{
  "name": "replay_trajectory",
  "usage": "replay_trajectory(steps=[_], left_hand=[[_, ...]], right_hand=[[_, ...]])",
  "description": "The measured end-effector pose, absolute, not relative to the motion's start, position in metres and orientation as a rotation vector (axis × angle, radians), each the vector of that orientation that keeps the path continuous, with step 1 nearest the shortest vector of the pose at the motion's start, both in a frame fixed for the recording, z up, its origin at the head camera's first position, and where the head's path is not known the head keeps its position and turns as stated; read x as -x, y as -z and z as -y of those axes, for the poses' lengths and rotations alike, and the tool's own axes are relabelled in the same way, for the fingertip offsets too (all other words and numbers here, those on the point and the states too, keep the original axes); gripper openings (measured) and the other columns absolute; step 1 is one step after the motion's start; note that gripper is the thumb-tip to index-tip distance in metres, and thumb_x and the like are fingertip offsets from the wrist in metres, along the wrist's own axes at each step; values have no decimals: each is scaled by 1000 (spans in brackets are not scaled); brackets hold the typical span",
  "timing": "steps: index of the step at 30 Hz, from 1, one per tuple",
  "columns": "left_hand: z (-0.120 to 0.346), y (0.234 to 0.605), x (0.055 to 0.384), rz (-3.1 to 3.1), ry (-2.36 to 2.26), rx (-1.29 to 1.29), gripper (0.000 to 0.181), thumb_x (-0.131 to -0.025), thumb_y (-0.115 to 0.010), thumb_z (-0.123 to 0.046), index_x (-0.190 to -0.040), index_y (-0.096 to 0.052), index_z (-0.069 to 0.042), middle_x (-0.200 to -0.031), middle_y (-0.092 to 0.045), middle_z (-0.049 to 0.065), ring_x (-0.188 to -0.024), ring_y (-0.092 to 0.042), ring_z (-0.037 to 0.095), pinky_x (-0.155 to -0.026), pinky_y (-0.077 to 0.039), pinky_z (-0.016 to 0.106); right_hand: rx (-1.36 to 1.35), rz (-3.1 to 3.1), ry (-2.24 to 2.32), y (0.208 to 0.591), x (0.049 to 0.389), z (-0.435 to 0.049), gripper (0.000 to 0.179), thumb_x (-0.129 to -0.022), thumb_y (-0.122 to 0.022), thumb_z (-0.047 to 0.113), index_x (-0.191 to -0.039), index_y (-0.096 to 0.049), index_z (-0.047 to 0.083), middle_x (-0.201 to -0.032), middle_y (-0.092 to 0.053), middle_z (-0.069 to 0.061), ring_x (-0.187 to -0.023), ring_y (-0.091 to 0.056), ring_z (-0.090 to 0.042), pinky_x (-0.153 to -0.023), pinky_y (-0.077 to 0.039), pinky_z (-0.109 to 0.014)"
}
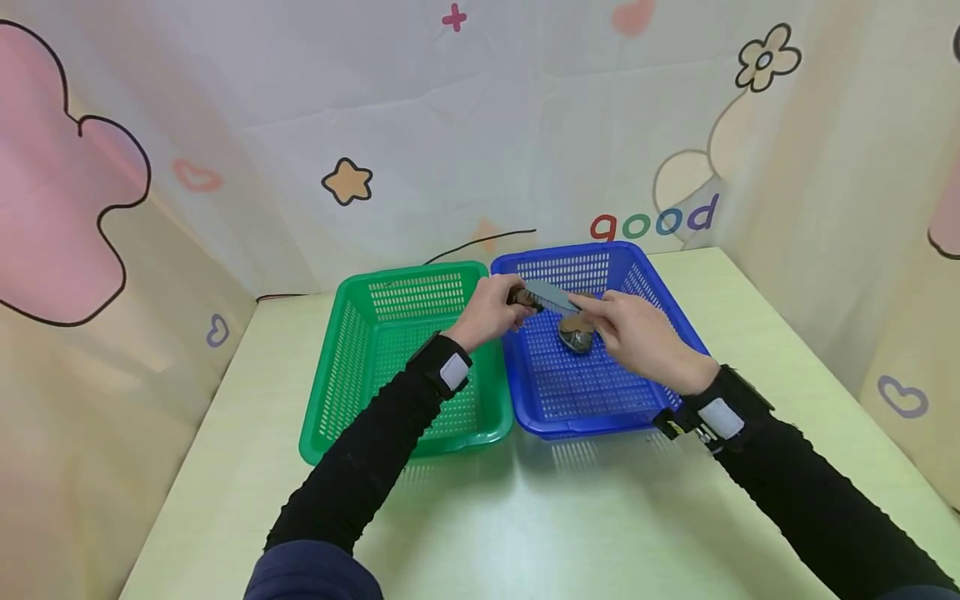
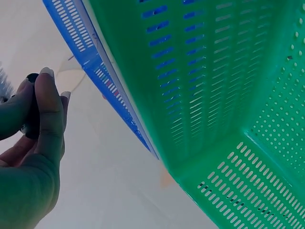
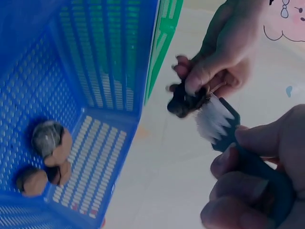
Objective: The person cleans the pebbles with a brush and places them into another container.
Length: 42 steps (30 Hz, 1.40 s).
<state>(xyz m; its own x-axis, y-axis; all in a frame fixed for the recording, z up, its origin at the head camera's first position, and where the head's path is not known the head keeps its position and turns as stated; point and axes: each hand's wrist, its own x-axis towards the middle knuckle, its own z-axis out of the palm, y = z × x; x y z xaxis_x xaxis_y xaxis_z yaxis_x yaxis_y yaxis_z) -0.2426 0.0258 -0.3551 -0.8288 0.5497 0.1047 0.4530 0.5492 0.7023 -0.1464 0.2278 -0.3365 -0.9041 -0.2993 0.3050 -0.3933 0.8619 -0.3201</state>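
Observation:
Over the two baskets, my left hand pinches a small dark brown, shell-like lump between thumb and fingers. My right hand grips a grey-blue scrub brush by its handle. In the right wrist view, the brush's white bristles meet the side of the dark lump. Several brown, rounded lumps sit in the blue basket; one of them is a larger lump with a glossy grey-and-brown surface. Fingers partly hide the lump in my left hand.
The green basket stands at left, right beside the blue one, and its visible floor is bare. Both rest on a pale green table. A printed curtain hangs behind and along the sides. Bands with cameras circle both wrists.

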Motion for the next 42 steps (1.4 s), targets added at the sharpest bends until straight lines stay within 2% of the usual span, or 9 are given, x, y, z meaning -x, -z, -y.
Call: replay_trajectory(steps=[4,10,15,19,23,30,37,42], left_hand=[[-28,355,241,-2641,-1131,-886,22,-91,-66,-9,-111,-64,-1,-93,-69,15,-70,-66,19,-58,-52,21],[-28,357,241,-2629,-1180,-863,21,-91,-66,-6,-110,-63,0,-91,-70,15,-68,-66,18,-59,-53,21],[-27,354,240,-2640,-1182,-879,20,-90,-66,-6,-109,-65,-2,-92,-70,13,-69,-66,18,-58,-53,22],[-26,354,240,-2639,-1162,-903,25,-90,-68,-9,-113,-63,-2,-93,-69,14,-69,-66,19,-59,-52,21],[-24,355,240,-2638,-1199,-847,36,-89,-68,-5,-123,-57,-2,-97,-70,15,-71,-68,19,-62,-55,23],[-22,355,236,-2579,-1219,-843,57,-88,-69,-7,-139,-43,-3,-95,-70,17,-70,-69,23,-64,-57,28],[-21,357,238,-2604,-1200,-804,65,-87,-70,-6,-143,-37,-5,-102,-66,17,-69,-68,21,-63,-55,24],[-22,356,238,-2596,-1210,-822,65,-86,-71,-5,-142,-38,-3,-107,-67,21,-69,-69,24,-60,-56,24]], right_hand=[[-466,2785,-517,336,149,-228,34,-98,-55,9,-132,-60,6,-75,-51,-9,-64,-41,-19,-52,-29,-25],[-547,2802,-604,334,147,-226,37,-98,-54,7,-135,-57,6,-83,-59,-11,-68,-46,-19,-57,-34,-26],[-482,2817,-529,331,145,-230,35,-97,-57,8,-132,-60,7,-76,-54,-9,-65,-43,-18,-53,-31,-25],[-509,2814,-548,331,146,-227,36,-98,-55,10,-133,-59,7,-78,-54,-9,-65,-43,-18,-52,-31,-24],[-559,2814,-599,330,144,-227,36,-97,-56,7,-133,-59,6,-80,-57,-9,-67,-44,-17,-56,-32,-25],[-535,2807,-560,335,144,-225,36,-98,-55,9,-134,-58,7,-76,-52,-8,-65,-42,-17,-53,-31,-24],[-540,2787,-505,336,139,-227,35,-97,-56,10,-132,-60,9,-73,-48,-5,-63,-39,-15,-50,-28,-22],[-579,2789,-524,335,141,-221,39,-97,-57,13,-136,-56,9,-84,-59,-9,-69,-46,-18,-55,-35,-23]])
